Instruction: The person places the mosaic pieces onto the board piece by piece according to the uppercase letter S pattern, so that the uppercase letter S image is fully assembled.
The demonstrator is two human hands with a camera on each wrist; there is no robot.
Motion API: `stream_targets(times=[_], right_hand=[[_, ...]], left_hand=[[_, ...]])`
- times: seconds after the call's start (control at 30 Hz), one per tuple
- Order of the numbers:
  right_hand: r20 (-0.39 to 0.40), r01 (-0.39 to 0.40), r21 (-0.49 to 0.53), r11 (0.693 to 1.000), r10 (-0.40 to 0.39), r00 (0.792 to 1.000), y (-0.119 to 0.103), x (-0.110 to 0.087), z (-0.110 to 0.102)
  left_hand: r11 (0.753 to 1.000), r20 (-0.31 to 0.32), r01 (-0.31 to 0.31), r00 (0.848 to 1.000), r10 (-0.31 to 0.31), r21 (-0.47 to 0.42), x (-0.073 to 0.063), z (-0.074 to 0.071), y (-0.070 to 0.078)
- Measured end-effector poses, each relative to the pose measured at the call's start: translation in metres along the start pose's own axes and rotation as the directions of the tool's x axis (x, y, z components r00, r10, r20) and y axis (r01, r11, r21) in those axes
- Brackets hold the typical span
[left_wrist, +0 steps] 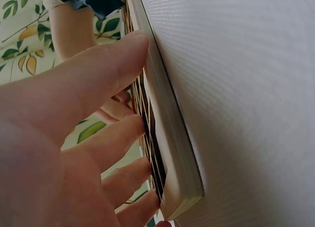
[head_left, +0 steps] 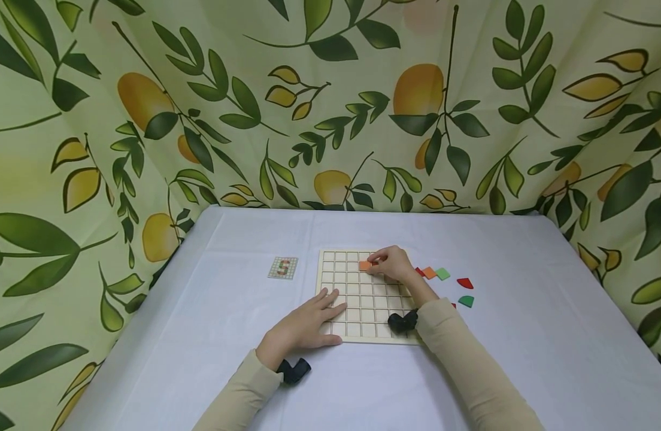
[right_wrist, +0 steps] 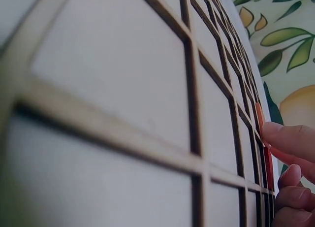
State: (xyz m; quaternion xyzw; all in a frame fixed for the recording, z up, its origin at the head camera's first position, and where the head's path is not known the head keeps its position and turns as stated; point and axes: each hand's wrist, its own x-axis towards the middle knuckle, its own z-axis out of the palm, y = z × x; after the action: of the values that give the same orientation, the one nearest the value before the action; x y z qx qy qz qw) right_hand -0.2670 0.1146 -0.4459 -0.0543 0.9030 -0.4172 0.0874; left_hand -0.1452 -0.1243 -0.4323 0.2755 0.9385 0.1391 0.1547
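A pale wooden grid board [head_left: 354, 301] lies flat on the table. My left hand [head_left: 309, 320] rests on its near left part with fingers spread, the thumb by the near edge; in the left wrist view, that thumb [left_wrist: 120, 57] touches the board's rim. My right hand [head_left: 394, 263] is at the far part of the grid, its fingers bent and pinching a small red piece [right_wrist: 268, 168], mostly hidden in the head view. Beside its fingertips an orange square tile [head_left: 364, 266] sits in the grid.
Left of the board lies a small pattern card [head_left: 283, 268] with an S on a grid. To the right are loose pieces: an orange tile [head_left: 429, 273], a light green tile [head_left: 442, 273], a red quarter piece [head_left: 464, 283] and a green quarter piece [head_left: 466, 301]. A leaf-patterned curtain [head_left: 330, 120] hangs behind.
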Motion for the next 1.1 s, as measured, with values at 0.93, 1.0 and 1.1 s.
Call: stream_targets(times=[0.93,1.0,1.1], right_hand=[[0.032,-0.051,0.011,0.999,0.050,0.998,0.031,-0.024,-0.048],[0.038,-0.059,0.013,0.998,0.058,0.998,0.033,-0.025,-0.051],[0.040,-0.060,0.011,0.998,0.059,0.997,0.037,-0.026,-0.055]], left_hand=[[1.000,0.000,-0.006,1.000,0.006,-0.018,0.001,0.001,-0.003],[1.000,0.004,-0.005,1.000,0.005,-0.019,0.001,0.001,-0.003],[1.000,0.006,-0.010,1.000,0.010,-0.023,0.001,0.001,-0.002]])
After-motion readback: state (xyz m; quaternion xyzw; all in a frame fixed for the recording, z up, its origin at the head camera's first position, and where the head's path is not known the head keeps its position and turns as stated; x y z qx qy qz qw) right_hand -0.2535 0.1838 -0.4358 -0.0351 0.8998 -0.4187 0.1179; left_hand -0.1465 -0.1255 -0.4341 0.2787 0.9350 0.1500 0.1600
